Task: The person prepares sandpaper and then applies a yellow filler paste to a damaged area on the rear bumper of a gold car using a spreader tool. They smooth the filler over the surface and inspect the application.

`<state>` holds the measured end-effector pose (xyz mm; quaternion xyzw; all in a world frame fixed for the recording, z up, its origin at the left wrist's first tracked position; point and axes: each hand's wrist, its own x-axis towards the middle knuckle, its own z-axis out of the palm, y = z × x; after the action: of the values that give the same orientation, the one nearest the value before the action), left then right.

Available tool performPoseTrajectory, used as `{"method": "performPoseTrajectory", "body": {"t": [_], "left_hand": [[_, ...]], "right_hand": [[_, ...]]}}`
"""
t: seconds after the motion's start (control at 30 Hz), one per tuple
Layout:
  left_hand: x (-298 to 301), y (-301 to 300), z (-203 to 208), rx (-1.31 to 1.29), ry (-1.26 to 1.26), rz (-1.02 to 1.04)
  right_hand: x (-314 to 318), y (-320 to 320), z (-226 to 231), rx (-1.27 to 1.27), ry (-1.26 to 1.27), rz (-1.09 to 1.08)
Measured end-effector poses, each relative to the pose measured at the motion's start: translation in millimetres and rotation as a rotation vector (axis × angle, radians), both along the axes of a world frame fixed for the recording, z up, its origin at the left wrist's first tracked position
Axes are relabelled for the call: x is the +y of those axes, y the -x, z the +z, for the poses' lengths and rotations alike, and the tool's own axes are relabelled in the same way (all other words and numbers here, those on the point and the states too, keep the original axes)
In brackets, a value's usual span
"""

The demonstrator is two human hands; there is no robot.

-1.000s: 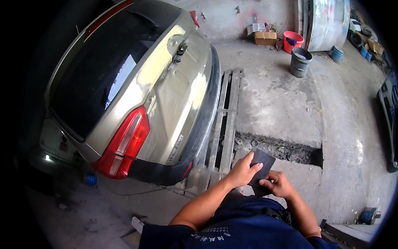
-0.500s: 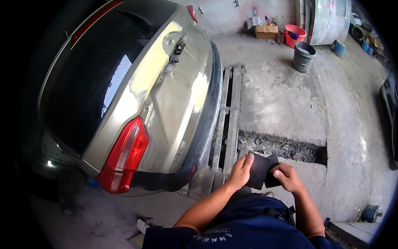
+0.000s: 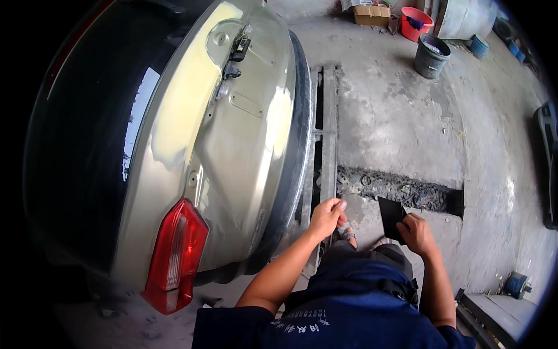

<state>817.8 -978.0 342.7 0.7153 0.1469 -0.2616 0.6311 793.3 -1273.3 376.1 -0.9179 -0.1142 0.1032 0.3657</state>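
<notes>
Hands are working apart at waist height: the right hand (image 3: pixel 416 234) is gripping a flat black sheet (image 3: pixel 390 215) near one edge, while the left hand (image 3: pixel 326 220) is hovering off to its side, fingers curled — whether they are pinching anything thin, I cannot tell. The sheet is hanging in the air before the person's body, touching neither the car (image 3: pixel 232 174) nor the concrete floor (image 3: pixel 401 128).

By my reading, the step in hand is simply handling the sheet, and the next move is calling for a sure grip and some care with its corners.

On the left, the dark bumper (image 3: pixel 300 104) is curving down toward the left forearm (image 3: pixel 276 273), with a red tail light (image 3: pixel 177 256) sitting farther out. Ahead of the sandalled feet (image 3: pixel 349 233), a rubble-filled trench (image 3: pixel 401 189) is cutting across the floor — an edge worth minding. The widest room for swinging an arm is opening out to the right.
</notes>
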Motion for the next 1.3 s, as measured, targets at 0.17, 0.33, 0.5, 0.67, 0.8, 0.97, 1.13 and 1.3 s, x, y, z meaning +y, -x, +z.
{"method": "performPoseTrajectory", "body": {"t": [0.17, 0.33, 0.5, 0.67, 0.8, 0.97, 1.13, 1.3], "left_hand": [[30, 89, -140, 0.095, -0.416, -0.441], [20, 136, -200, 0.615, -0.079, -0.313], [23, 115, -142, 0.84, 0.187, -0.353], [30, 34, 10, 0.88, 0.207, -0.277], [68, -35, 34, 0.042, -0.886, -0.557], [124, -111, 18, -0.307, -1.648, -0.929], [155, -184, -6, -0.304, -1.847, -1.089], [137, -299, -18, -0.339, -1.962, -0.98]], "right_hand": [[-66, 26, -71, 0.123, 0.409, -0.063], [-116, 68, -130, 0.352, 0.593, 0.045], [-140, 80, -153, 0.452, 0.511, 0.166], [-171, 74, -150, 0.691, 0.62, 0.249], [-184, 73, -162, 0.565, 0.633, -0.001], [-178, 92, -204, 0.577, 0.549, -0.313], [-148, 138, -208, 0.716, 0.519, -0.402], [-106, 190, -212, 0.824, 0.499, -0.457]]}}
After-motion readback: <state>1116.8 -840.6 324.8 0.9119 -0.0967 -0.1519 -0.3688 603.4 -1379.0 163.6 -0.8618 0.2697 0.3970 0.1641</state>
